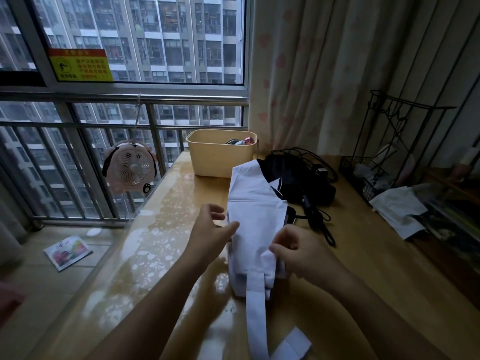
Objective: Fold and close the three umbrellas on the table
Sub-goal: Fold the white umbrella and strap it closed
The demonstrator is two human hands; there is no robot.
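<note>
White umbrella (255, 203): laid lengthwise on the table (363, 268), canopy loose, strap (255, 315) trailing toward the near edge.
Handling: judged light, soft and slippery; best gathered at the folds by the strap.
Left hand (210, 229): open, fingers laid against the canopy's left edge.
Right hand (301, 253): canopy folds pinched.
Black umbrella (298, 180): just behind.

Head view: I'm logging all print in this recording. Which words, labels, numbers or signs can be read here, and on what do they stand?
On the window sticker: rows of characters beside a figure pictogram, red on yellow, too blurred to read.
On the booklet on the floor: a few large characters on the cover, too blurred to read.
On the white umbrella, black umbrella, fan and tub: no text shows.
</note>
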